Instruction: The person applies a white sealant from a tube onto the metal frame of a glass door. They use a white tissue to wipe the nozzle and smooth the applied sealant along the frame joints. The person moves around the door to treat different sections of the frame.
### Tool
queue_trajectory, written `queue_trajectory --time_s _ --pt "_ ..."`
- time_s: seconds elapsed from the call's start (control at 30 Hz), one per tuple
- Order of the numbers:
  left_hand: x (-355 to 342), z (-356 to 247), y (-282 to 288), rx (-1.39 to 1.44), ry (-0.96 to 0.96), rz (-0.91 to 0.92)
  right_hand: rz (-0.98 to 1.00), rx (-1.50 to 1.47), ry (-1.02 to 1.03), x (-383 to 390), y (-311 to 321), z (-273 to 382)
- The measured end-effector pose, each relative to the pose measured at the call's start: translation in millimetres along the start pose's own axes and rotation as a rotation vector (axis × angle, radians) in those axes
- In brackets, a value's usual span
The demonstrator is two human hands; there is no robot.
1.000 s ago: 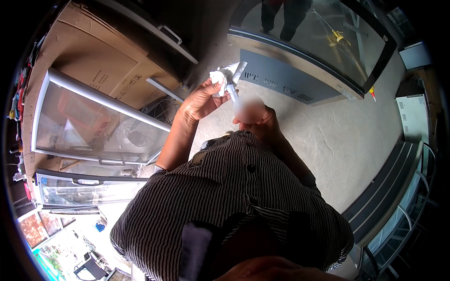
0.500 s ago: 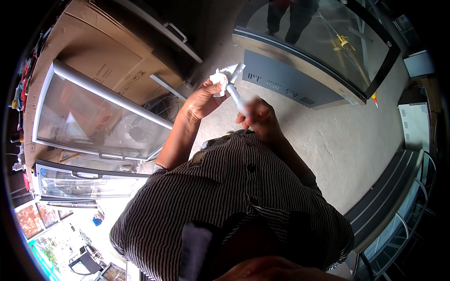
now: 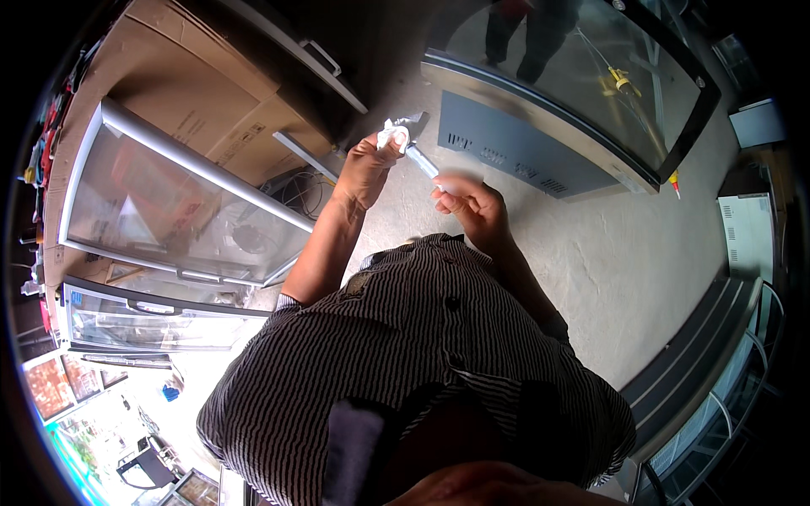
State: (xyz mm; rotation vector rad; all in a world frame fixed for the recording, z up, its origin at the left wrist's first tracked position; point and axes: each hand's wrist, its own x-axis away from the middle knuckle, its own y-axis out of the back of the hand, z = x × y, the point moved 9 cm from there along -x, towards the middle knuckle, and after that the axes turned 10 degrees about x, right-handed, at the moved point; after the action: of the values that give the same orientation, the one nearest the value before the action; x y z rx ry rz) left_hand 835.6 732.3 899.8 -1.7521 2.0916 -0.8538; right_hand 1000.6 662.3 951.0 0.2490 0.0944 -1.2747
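Note:
My left hand (image 3: 368, 165) is closed round a crumpled white paper or cloth (image 3: 393, 133), raised in front of my striped shirt; a flat, shiny strip sticks up behind the wad. A slim white tube-like object (image 3: 422, 162) slants from the wad down to my right hand (image 3: 468, 208). My right thumb and fingers are closed at its lower end, where a blur hides the detail. Both hands are above the concrete floor, between the glass doors on the left and the dark-framed glass cabinet at upper right.
Large cardboard boxes (image 3: 194, 63) and framed glass doors (image 3: 181, 211) line the left. A dark-framed glass cabinet (image 3: 564, 76), with a yellow-handled tool (image 3: 622, 83), stands ahead right. A white vented unit (image 3: 742, 236) and dark ribbed case (image 3: 700, 346) edge the right of the floor (image 3: 607, 253).
My left hand has risen slightly and turned with the white wad. My right hand has shifted a little right and up, its fingers now nearer the tube's lower end.

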Motion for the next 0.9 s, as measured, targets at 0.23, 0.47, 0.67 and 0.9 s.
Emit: queue_trajectory --time_s 0.23,0.47,0.67,0.9 --pt "-1.0 -0.4 31.0 0.065 -0.039 -0.245 -0.048 0.294 0.158 -0.1 8.1 19.4" --pt "8.0 9.3 -13.5 0.141 0.117 -0.015 -0.021 0.083 0.041 -2.4 6.0 -2.4" --pt "16.7 5.2 -29.9 0.026 0.161 0.056 -0.054 0.067 -0.025 -2.5 7.5 -11.3" --pt "26.6 -20.0 -51.2 0.228 0.223 0.239 -0.052 0.018 -0.047 -3.8 10.5 -13.0"
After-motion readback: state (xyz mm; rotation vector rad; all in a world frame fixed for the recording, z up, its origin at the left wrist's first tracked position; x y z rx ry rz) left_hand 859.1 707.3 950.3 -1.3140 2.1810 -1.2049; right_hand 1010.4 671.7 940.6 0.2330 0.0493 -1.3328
